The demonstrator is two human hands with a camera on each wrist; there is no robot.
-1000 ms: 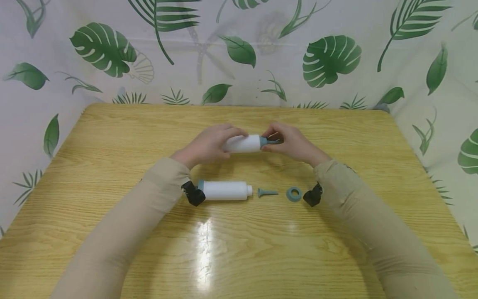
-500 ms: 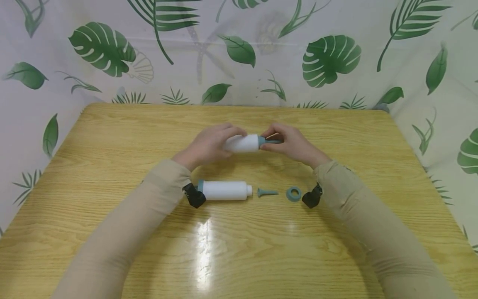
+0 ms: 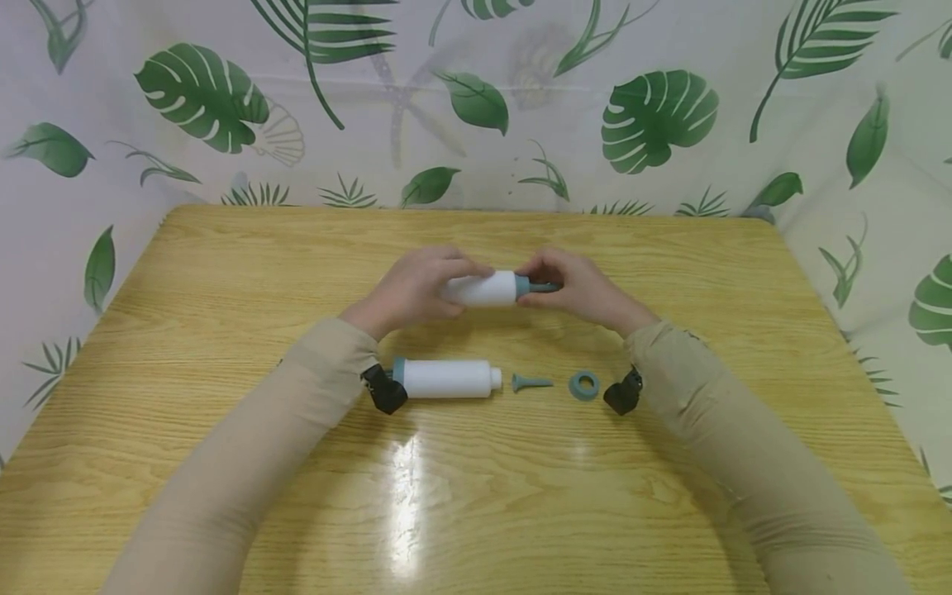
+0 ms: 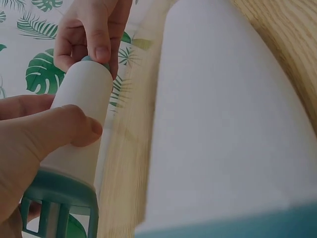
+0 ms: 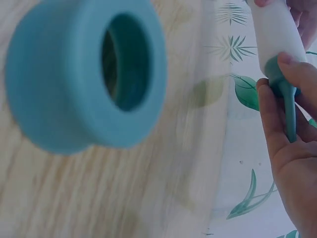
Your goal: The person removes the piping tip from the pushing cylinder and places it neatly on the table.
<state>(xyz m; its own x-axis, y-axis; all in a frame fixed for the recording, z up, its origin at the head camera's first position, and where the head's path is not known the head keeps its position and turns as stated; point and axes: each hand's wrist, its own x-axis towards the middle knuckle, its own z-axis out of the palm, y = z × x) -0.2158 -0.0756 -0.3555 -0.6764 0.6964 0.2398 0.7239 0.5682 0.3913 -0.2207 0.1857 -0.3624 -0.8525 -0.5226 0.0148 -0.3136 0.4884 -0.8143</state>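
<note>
Bottle (image 3: pixel 483 288) and nozzle (image 3: pixel 545 287) are sharing one long axis, running left to right over the far half of the surface (image 3: pixel 521 496), the nozzle pointing right. The left hand (image 3: pixel 420 285) is gripping the bottle's body, thumb lying across its side, with the slotted base (image 4: pixel 62 191) sitting at the left end. The right hand (image 3: pixel 576 285) is pinching the nozzle between thumb and fingers and so is being the nearer one to the joint; whether that joint is fully seated, the views are not showing. On the near side, a second bottle (image 3: pixel 446 379) is lying parallel, neck facing right, while a loose nozzle (image 3: pixel 532 383) and a ring (image 3: pixel 583 385) are extending its line rightward.
</note>
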